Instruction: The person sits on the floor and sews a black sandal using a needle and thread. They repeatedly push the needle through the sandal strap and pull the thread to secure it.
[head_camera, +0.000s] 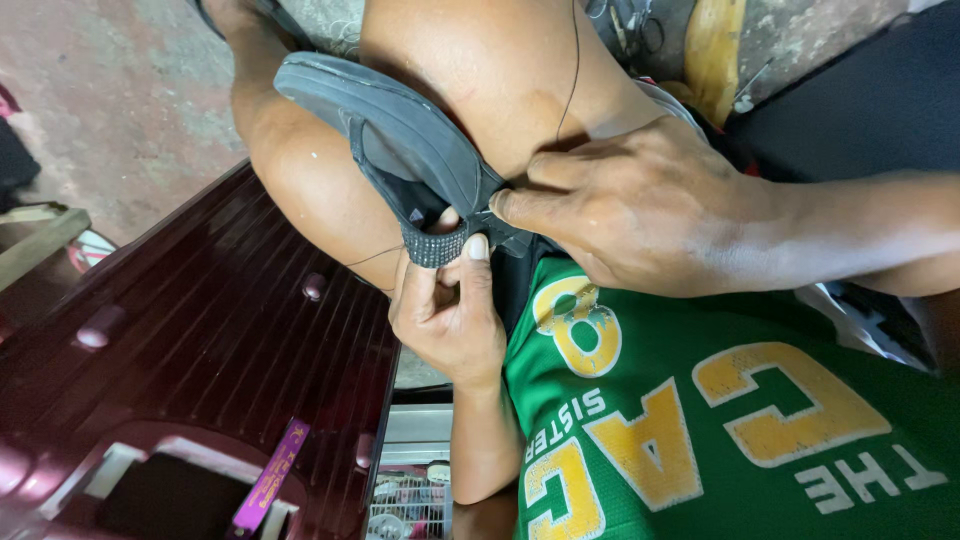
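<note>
A dark grey slip-on shoe (400, 130) lies sole-side out between my bare knees, its heel end toward me. My left hand (450, 300) grips the heel from below, thumb pressed on a studded band (435, 247) at the back edge. My right hand (620, 200) comes from the right with fingers pinched tight at the same heel edge, apparently on something small I cannot make out. A thin dark thread (572, 70) runs up from my right hand across my knee, and another strand crosses my leg near the band.
A dark maroon ribbed plastic stool (200, 330) stands at the left with a purple strip (270, 475) on it. A wire basket of small items (410, 500) sits below. I wear a green shirt with yellow lettering (720, 420). Concrete floor (110, 90) lies beyond.
</note>
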